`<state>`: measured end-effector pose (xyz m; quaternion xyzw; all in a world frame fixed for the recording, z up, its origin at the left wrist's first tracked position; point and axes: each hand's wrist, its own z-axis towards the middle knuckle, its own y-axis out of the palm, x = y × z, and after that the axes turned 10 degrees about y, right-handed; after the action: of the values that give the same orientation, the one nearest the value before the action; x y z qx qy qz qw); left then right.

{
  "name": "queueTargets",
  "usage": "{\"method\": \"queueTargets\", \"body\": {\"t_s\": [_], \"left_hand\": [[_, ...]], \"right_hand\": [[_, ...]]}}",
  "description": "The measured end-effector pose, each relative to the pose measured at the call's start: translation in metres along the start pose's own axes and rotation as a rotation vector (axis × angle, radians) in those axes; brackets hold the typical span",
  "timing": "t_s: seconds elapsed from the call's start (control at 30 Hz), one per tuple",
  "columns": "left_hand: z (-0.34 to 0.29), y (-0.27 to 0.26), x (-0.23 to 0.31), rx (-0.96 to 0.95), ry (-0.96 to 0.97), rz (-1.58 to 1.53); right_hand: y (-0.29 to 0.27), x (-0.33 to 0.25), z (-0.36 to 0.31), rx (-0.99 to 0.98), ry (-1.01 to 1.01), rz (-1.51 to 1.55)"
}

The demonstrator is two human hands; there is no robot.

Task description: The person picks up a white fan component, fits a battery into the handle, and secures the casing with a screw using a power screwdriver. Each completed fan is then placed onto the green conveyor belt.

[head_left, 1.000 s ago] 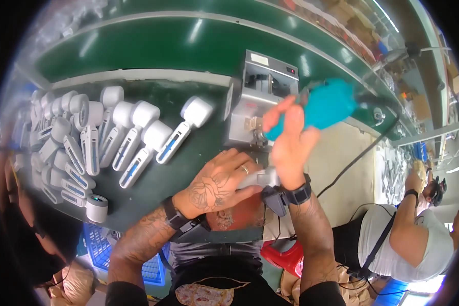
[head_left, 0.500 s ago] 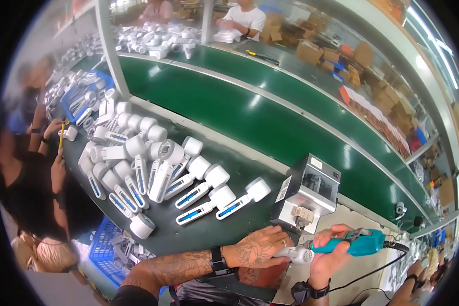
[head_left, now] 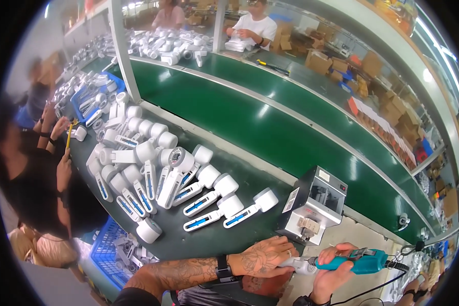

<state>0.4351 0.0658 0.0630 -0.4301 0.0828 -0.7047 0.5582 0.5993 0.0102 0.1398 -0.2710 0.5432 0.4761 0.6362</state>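
Observation:
My left hand (head_left: 262, 257), with its tattooed forearm, is closed on a small white plastic housing (head_left: 305, 265) that has a round end with a grille. In my right hand (head_left: 330, 278) is a teal electric screwdriver (head_left: 359, 261), held almost level with its tip pointing left. That tip meets the round end of the housing, though fingers hide part of the contact. A black cable (head_left: 392, 280) trails from the back of the screwdriver. Just beyond both hands stands a black and silver screw feeder (head_left: 319, 206).
Several white housings with blue strips (head_left: 201, 201) are spread on the dark table at left. A blue basket (head_left: 109, 245) of white parts stands below the table edge. Past the feeder runs a green conveyor (head_left: 229, 120). Co-workers sit at left and across the conveyor.
The whole view has shifted, so the scene sits slightly lower and further right. Both hands keep their hold, with the screwdriver still against the housing.

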Motion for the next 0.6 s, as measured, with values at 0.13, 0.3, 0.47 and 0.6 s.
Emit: {"method": "queueTargets", "body": {"t_s": [0.13, 0.3, 0.47, 0.6], "left_hand": [[0.0013, 0.0009, -0.0009, 0.012, 0.015, 0.002], [0.0024, -0.0047, -0.0015, -0.022, -0.015, 0.029], [0.0014, -0.0019, -0.0008, -0.024, -0.008, 0.016], [0.0031, -0.0045, -0.0014, -0.045, -0.021, 0.03]], "right_hand": [[0.0016, 0.0014, -0.0009, -0.003, -0.028, -0.073], [0.0011, -0.0006, 0.0, -0.027, -0.035, -0.078], [-0.0002, -0.0012, -0.0008, -0.043, -0.022, -0.066], [0.0021, -0.0004, 0.0015, -0.025, -0.032, -0.072]]}}
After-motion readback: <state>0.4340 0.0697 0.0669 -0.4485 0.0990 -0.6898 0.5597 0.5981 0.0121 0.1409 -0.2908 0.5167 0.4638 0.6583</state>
